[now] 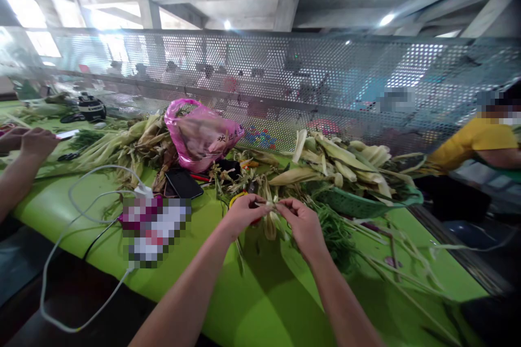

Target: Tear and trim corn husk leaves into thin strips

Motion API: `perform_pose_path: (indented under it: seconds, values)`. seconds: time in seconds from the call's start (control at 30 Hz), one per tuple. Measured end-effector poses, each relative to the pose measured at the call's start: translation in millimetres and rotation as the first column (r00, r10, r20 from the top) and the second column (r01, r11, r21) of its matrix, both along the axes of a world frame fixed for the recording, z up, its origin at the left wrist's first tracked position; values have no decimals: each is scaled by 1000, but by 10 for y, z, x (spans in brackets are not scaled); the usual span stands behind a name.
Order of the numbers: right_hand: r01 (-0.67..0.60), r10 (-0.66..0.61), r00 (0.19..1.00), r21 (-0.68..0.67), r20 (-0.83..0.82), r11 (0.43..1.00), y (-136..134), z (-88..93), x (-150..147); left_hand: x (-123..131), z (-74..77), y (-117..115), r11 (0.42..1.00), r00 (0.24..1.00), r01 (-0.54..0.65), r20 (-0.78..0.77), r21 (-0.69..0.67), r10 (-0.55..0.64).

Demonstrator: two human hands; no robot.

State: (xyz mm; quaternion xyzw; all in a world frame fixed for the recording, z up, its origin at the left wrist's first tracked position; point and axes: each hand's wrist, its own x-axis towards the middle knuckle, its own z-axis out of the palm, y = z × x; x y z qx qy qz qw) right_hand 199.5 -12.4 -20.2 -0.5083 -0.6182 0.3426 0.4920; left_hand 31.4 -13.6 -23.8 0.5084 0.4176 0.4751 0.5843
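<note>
Just above the green tabletop, my left hand (243,213) and my right hand (302,223) meet over a small bunch of pale corn husk (269,226). The fingertips of both hands are closed in a pinch on its upper part, and its strips hang down between them. Exactly how each finger grips is too small to make out. Something yellow-handled (236,199) shows partly behind my left hand. A pile of dark green stringy strands (337,236) lies beside my right hand.
Dry husks fill a green basket (370,205) at right. A pink plastic bag (199,133), a black phone (185,183) and a husk heap (136,141) stand left. A white cable (51,303) loops over the table edge. Another person's hands (36,143) are far left; a yellow sleeve (468,138) is right.
</note>
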Motion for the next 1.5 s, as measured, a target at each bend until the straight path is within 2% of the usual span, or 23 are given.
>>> perform_pose_path:
  seconds: [0.1,0.2,0.3,0.37,0.53,0.7,0.97,1.23,1.4,1.5]
  values:
    - [45,-44,998,15,-36,999,-5,-18,-21,44,-69,20,1000,1000,-6,18,9,6]
    - [34,-33,996,2,-80,999,-21,-54,-65,87,-128,31,999,992,-52,116,-16,54]
    - [29,-32,990,-24,-134,999,-33,-92,-100,112,-139,23,995,972,-78,217,-54,88]
    - [33,-37,989,-27,-142,999,-32,-108,-110,118,-124,11,995,968,-82,232,-55,92]
    - [31,-31,997,0,-69,1000,-53,-60,-109,110,-96,0,996,983,-84,167,13,80]
    - [-24,24,1000,22,7,999,-101,41,-79,104,-159,46,986,988,-139,80,94,131]
    - [1,-8,990,53,138,999,-84,50,-20,115,-168,61,977,983,-92,-140,193,120]
    - [-57,25,981,-160,-193,986,-62,39,-23,124,-137,39,993,997,-70,-18,92,72]
    - [-196,57,885,-257,-462,946,-82,21,-73,121,-85,-30,996,971,89,223,0,-86]
    - [-253,64,828,-270,-558,929,-91,15,-90,131,-44,-72,992,939,123,326,-16,-111]
